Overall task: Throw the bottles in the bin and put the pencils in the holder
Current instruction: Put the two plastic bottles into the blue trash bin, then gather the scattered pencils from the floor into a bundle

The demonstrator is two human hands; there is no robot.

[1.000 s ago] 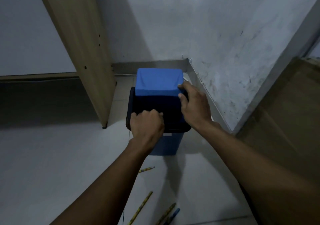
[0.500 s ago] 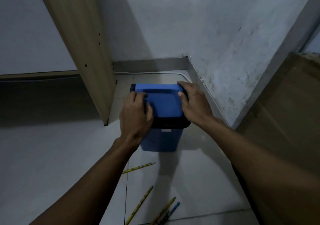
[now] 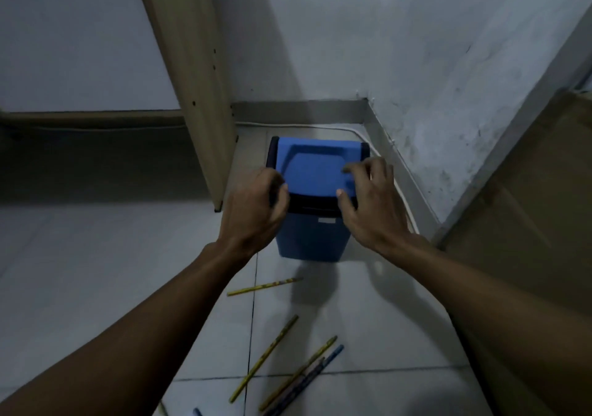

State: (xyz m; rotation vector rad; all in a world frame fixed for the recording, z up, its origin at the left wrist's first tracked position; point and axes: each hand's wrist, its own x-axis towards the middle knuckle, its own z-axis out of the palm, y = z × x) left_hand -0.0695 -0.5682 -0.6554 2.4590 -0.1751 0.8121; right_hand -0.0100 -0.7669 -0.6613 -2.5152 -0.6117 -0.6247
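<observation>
Now both hands, left hand [image 3: 256, 206] and right hand [image 3: 371, 204], flank the bin [image 3: 312, 239] lid edges, grips loosely spread.

Lid [image 3: 315, 167] swung from raised, a second ago, to flat on the bin [image 3: 309, 239]. Left hand [image 3: 254, 207] slid off the lid top to the left rim. Right hand [image 3: 368, 204] loosened, fingers spread.

You are looking at a dim, bluish scene with soft, grainy detail. The floor [image 3: 96, 271] is brightest at the near left, and the space under the shelf [image 3: 96, 166] sinks into deep shadow. The bin [image 3: 309, 239] casts a soft shadow toward you. Your right hand [image 3: 368, 201] has motion-blurred fingertips. The wooden panel [image 3: 192, 73] bows with wide-angle distortion, and the corners darken.
</observation>
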